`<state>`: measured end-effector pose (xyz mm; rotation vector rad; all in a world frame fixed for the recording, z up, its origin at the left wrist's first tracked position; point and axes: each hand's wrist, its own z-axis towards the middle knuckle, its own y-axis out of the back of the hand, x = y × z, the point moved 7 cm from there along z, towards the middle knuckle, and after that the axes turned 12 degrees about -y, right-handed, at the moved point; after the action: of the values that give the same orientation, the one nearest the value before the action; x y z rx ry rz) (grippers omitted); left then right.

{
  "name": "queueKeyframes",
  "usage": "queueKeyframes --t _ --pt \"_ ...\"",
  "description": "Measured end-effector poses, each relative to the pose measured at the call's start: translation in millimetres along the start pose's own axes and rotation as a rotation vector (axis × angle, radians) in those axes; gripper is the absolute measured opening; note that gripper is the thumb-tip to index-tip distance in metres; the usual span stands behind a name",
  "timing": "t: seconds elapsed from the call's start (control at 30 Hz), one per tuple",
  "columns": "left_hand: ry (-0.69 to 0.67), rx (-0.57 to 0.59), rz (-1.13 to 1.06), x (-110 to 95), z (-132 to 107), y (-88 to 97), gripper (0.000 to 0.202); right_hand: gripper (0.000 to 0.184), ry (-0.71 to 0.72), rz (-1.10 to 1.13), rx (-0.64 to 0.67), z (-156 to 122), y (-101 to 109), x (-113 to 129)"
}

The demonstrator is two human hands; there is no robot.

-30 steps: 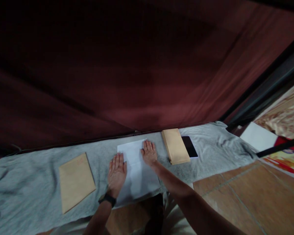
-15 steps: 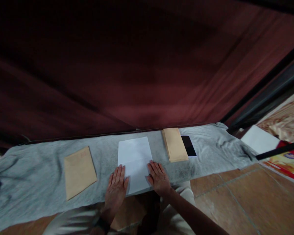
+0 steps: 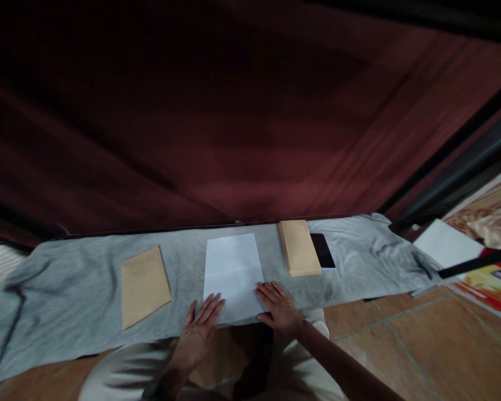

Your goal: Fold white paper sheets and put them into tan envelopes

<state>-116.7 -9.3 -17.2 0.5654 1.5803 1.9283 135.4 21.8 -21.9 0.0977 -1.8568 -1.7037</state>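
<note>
A white sheet of paper [image 3: 232, 267] with a crease across it lies flat on a grey cloth [image 3: 79, 278] in front of me. My left hand [image 3: 200, 328] rests open at the sheet's near left corner, fingers stretched out on its edge. At the near right corner lies my right hand [image 3: 280, 309], also open, its fingertips touching the paper. Neither hand holds anything.
A brown envelope [image 3: 144, 285] lies to the left on the cloth. A stack of brown envelopes [image 3: 299, 247] and a dark phone [image 3: 322, 250] lie to the right. A dark red curtain [image 3: 234, 122] hangs behind. Tiled floor [image 3: 421, 345] and a white sheet [image 3: 446, 243] are at right.
Both hands slid from the upper part of the sheet toward me, down to its near edge. The view shifted slightly to the left.
</note>
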Motion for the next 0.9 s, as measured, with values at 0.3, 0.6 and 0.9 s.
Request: queueKeyframes --t 0.3,0.6,0.9 --pt "-0.136 0.006 -0.271 -21.6 -2.0 23.6 0.072 0.065 0.04 0.2 0.019 -1.7 5.3 -12.1" --pt "-0.043 0.014 -0.347 10.4 7.1 22.9 0.088 0.053 0.052 0.262 -0.057 -0.3 8.2 -19.4" --pt "0.011 -0.174 -0.391 22.8 -7.1 26.3 0.019 0.034 0.019 0.413 0.016 8.8 16.6 -19.1"
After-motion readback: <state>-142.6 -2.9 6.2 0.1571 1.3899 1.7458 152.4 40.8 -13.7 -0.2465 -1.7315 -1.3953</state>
